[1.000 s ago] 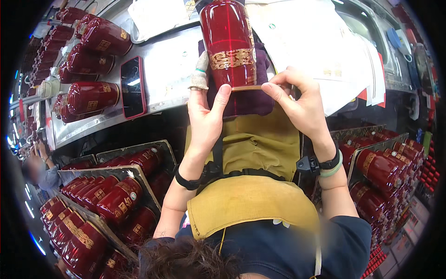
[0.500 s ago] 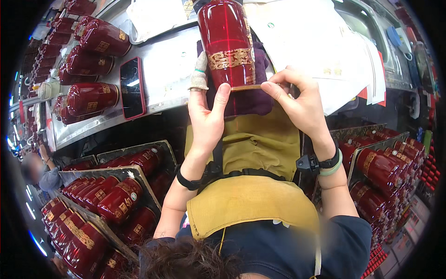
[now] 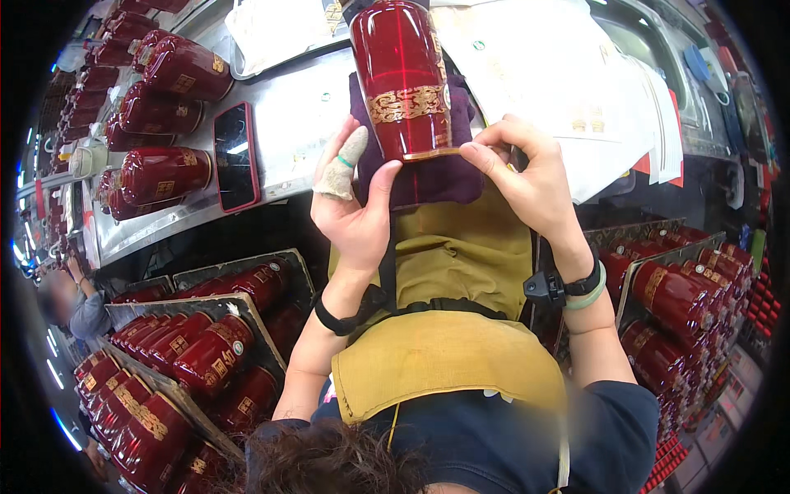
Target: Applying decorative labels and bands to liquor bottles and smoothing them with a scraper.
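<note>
A glossy dark-red bottle [image 3: 397, 53] with an ornate gold band lies on a folded purple cloth [image 3: 424, 185], its base toward me. A thin red line of light runs along it. My right hand [image 3: 533, 181] pinches the end of a narrow gold strip [image 3: 440, 152] between thumb and forefinger; the strip runs along the bottle's base edge. My left hand [image 3: 354, 218] is open just left of the base, thumb and fingers apart. A pale cloth finger cover [image 3: 341, 169] with a green band sits on one of its fingers.
White sheets [image 3: 543, 82] spread to the right. On the metal table [image 3: 300, 115] lie a red-edged phone [image 3: 235, 156] and several red bottles [image 3: 164, 174]. Crates of similar bottles [image 3: 216, 356] stand low at both sides. Another person [image 3: 82, 313] is at far left.
My left hand has come off the bottle's base, moving left and slightly down while its fingers spread. My right hand keeps its pinch on the gold strip, nearly still.
</note>
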`<action>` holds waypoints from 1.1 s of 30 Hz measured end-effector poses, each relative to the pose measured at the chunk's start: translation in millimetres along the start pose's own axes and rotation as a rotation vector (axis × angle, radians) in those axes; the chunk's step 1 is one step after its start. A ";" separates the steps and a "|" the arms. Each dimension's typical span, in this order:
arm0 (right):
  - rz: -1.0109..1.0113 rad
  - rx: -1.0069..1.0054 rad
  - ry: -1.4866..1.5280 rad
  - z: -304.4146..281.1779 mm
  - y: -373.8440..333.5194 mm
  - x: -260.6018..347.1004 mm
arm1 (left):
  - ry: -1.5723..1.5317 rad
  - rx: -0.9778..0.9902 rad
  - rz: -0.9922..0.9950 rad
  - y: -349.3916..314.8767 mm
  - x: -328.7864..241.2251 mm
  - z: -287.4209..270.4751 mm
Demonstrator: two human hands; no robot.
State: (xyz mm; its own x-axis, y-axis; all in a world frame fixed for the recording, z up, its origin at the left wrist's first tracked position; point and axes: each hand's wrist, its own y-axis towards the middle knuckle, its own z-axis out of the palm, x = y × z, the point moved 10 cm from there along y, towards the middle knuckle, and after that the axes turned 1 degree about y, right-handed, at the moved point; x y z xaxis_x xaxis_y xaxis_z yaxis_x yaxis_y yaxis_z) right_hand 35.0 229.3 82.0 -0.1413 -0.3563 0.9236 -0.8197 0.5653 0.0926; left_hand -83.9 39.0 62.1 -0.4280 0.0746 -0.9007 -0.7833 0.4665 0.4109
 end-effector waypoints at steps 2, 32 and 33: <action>-0.008 0.002 -0.003 0.7 -0.5 -0.4 | 0.216 -0.023 0.215 2.0 -27.6 1.2; 0.008 0.026 -0.007 3.2 5.5 -8.5 | 0.409 -0.037 0.497 -6.9 -46.1 21.0; 0.025 0.043 0.021 3.6 4.4 -5.1 | 0.329 -0.076 0.438 -6.7 -36.5 14.4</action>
State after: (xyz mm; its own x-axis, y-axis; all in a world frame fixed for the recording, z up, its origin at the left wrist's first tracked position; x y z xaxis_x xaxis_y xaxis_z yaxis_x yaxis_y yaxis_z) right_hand 30.0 230.9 76.4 -0.1506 -0.3264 0.9332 -0.8392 0.5411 0.0538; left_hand -56.5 45.8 90.3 -0.8300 -0.0380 -0.5564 -0.5255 0.3875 0.7574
